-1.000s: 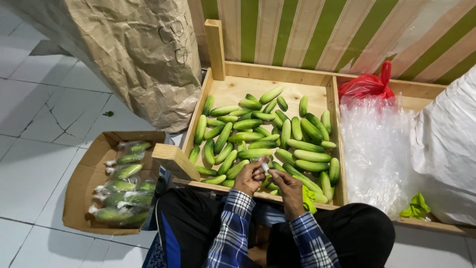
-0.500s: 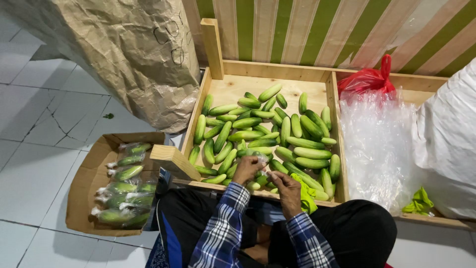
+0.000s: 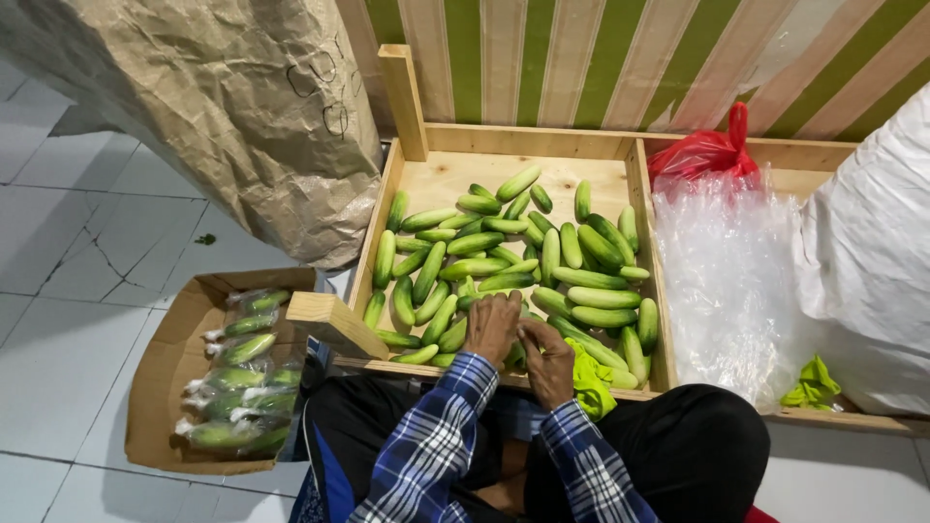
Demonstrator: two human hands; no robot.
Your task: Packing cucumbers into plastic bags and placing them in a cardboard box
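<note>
Barely shifted since a second ago: both hands, left (image 3: 492,327) and right (image 3: 548,360), close together at the near edge of the wooden crate (image 3: 407,97), fingers curled among the cucumbers (image 3: 581,281); exact grip hidden. Firm, smooth, light, probably slippery; best gripped mid-length. Bagged cucumbers (image 3: 232,387) in a cardboard box (image 3: 155,387) alongside.

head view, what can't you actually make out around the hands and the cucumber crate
- Head view: what the left hand and right hand grip, if anything; their backs cover the fingers.
- The cucumbers beneath both hands: hidden.
- The bagged cucumbers in the cardboard box: their count is blurred by glare on the plastic.
- The brown paper sack: contents hidden, top cut off by the frame edge.
</note>
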